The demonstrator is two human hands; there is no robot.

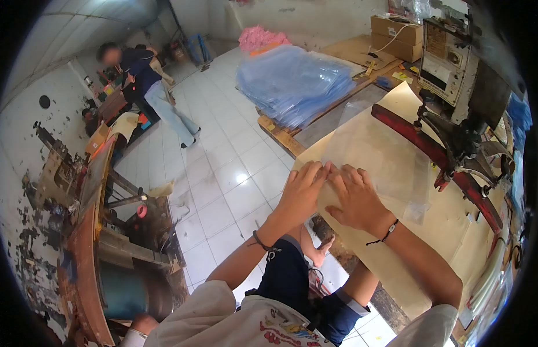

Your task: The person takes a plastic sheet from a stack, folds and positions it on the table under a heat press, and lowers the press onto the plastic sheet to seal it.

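Note:
A clear plastic sheet (384, 156) lies on the tan board (448, 254) that covers the worktable. My left hand (306, 188) is at the sheet's left edge, its fingers bent and close together; whether they pinch the film is too small to tell. My right hand (358, 199) rests palm down on the sheet beside it, fingers spread, the fingertips of both hands nearly touching. Beyond the sheet, a red metal bar (413, 136) of a machine crosses above the board on the right.
A stack of bluish plastic sheets (295, 84) sits at the table's far end, with a pink bundle (262, 38) behind. A cardboard box (396, 38) and a control unit (444, 61) stand at the back right. A person (150, 81) stands at the far left near workbenches.

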